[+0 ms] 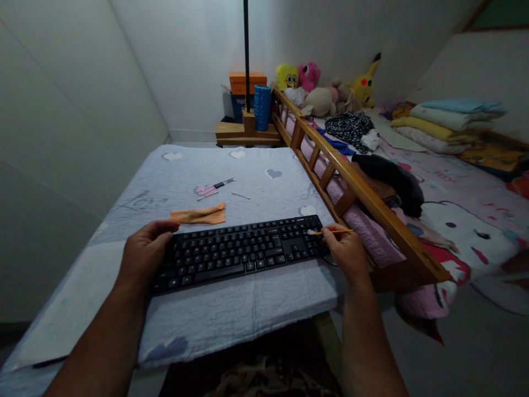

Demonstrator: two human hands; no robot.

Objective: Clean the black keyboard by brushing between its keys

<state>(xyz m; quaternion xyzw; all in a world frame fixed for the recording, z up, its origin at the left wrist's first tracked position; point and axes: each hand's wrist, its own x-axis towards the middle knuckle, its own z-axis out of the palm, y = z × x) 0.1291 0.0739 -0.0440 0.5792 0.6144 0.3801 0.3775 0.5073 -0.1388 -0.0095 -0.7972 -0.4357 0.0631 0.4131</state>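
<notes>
A black keyboard lies slightly slanted on the light blue quilted cover. At its left end, my left hand grips the edge, thumb on the upper side and the other fingers mostly hidden. My right hand pinches a thin yellow-handled brush over the number pad; its pale tip is at the keys, though contact is hard to make out. Behind the keyboard an orange cloth lies crumpled. Farther back are a cotton swab and a pink-and-black item with a thin metal tip.
To the right, a wooden bed rail runs close beside my right hand. Beyond it are folded bedding, clothes and plush toys. A blue foam roller and an orange box stand at the back.
</notes>
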